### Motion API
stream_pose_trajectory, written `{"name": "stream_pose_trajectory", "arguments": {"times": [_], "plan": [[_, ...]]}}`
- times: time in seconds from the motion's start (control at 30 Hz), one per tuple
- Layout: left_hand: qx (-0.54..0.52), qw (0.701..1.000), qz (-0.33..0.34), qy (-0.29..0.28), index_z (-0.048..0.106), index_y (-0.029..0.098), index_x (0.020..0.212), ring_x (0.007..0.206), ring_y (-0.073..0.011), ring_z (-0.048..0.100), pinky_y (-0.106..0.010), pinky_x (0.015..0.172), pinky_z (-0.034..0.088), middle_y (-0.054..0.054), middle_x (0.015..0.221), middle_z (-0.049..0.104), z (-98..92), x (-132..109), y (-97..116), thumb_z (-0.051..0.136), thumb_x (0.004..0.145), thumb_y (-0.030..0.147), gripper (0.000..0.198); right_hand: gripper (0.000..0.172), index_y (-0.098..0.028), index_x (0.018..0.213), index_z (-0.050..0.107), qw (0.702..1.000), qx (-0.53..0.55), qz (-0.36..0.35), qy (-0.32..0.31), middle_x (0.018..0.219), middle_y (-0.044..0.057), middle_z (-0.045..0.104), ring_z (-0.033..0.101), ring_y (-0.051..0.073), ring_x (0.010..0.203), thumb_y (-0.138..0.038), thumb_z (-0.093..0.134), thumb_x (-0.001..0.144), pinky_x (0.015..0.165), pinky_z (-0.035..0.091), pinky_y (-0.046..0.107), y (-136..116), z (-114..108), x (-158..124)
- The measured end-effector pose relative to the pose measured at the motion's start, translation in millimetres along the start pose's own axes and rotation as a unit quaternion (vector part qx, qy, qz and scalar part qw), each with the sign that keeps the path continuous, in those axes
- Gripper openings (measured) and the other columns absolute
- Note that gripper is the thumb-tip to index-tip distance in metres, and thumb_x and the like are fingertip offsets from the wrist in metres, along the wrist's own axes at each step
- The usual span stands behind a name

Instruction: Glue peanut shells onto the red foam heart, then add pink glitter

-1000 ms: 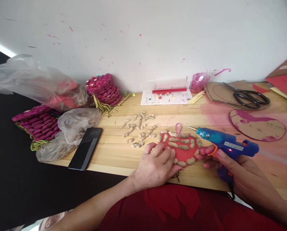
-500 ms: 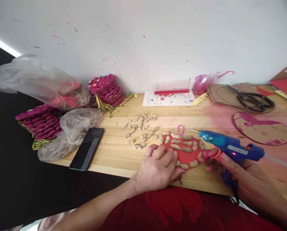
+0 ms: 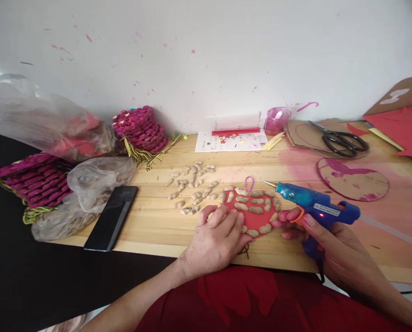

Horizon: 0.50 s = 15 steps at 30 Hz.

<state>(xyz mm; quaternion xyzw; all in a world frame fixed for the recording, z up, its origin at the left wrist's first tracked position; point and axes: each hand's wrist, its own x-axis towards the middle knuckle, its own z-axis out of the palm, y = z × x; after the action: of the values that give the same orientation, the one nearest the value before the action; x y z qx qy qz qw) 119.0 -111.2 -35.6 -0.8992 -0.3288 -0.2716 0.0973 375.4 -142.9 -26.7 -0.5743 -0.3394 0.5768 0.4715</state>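
My right hand (image 3: 325,237) is wrapped round a blue hot glue gun (image 3: 307,200), its fingers at the orange trigger. The gun's metal nozzle points left, above the upper right edge of a red card (image 3: 256,221). Peanuts line the card's rim, and several more lie in rows across its upper part. A pink loop (image 3: 249,184) sticks out at its top. My left hand (image 3: 214,240) lies over the card's lower left side with fingers curled together, gripping the edge and hiding that part. Loose peanuts (image 3: 197,184) are scattered on the table just left of the card.
Left stand a phone (image 3: 112,219), plastic bags (image 3: 88,184) and purple woven-looking pieces (image 3: 141,129). Behind are paper with star sequins (image 3: 226,144) and a pink cup (image 3: 277,121). To the right are black-handled scissors (image 3: 344,142), a cardboard heart (image 3: 354,184) and red sheets (image 3: 403,131).
The whole view has shifted, so things on the table appear further left. Both hands keep their places at the card, and the glue gun stays in my right hand.
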Motion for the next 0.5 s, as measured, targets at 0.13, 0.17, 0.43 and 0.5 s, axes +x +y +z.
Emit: {"name": "stream_pose_trajectory", "arguments": {"times": [0.13, 0.17, 0.43, 0.5], "plan": [[-0.005, 1.0, 0.009, 0.0, 0.068, 0.011, 0.12, 0.106, -0.0246, 0.068, -0.04, 0.097, 0.048, -0.008, 0.108, 0.077, 0.6, -0.3, 0.3, 0.062, 0.099, 0.039, 0.036, 0.033, -0.024, 0.096, 0.079, 1.0, 0.007, -0.004, -0.004, 0.105, 0.009, 0.078, 0.073, 0.029, 0.094, -0.053, 0.079, 0.079, 0.082, 0.063, 0.038, 1.5, -0.2, -0.4], [-0.003, 1.0, 0.006, 0.003, 0.068, 0.012, 0.12, 0.106, -0.0244, 0.068, -0.04, 0.097, 0.048, -0.008, 0.108, 0.078, 0.5, 0.0, 0.5, 0.062, 0.099, 0.038, 0.035, 0.033, -0.024, 0.096, 0.079, 1.0, 0.009, -0.005, -0.006, 0.105, 0.009, 0.078, 0.074, 0.029, 0.093, -0.052, 0.079, 0.079, 0.082, 0.062, 0.037, 1.5, 0.3, -0.5], [-0.034, 0.999, -0.01, -0.013, 0.068, 0.015, 0.119, 0.104, -0.0223, 0.067, -0.041, 0.095, 0.042, -0.007, 0.109, 0.078, -2.6, 1.8, -3.5, 0.061, 0.099, 0.025, 0.024, 0.028, -0.025, 0.091, 0.078, 0.999, 0.007, -0.012, -0.03, 0.104, 0.007, 0.079, 0.074, 0.025, 0.09, -0.052, 0.077, 0.082, 0.077, 0.063, 0.031, -4.1, 1.2, -2.0], [-0.062, 0.997, -0.026, -0.025, 0.068, 0.018, 0.119, 0.104, -0.022, 0.066, -0.041, 0.095, 0.04, -0.006, 0.11, 0.078, -3.5, 1.0, -6.4, 0.061, 0.098, 0.021, 0.023, 0.027, -0.025, 0.093, 0.077, 0.999, 0.013, -0.012, -0.039, 0.103, 0.007, 0.079, 0.074, 0.024, 0.091, -0.05, 0.074, 0.085, 0.079, 0.062, 0.03, -7.0, 3.4, -3.5]]}}
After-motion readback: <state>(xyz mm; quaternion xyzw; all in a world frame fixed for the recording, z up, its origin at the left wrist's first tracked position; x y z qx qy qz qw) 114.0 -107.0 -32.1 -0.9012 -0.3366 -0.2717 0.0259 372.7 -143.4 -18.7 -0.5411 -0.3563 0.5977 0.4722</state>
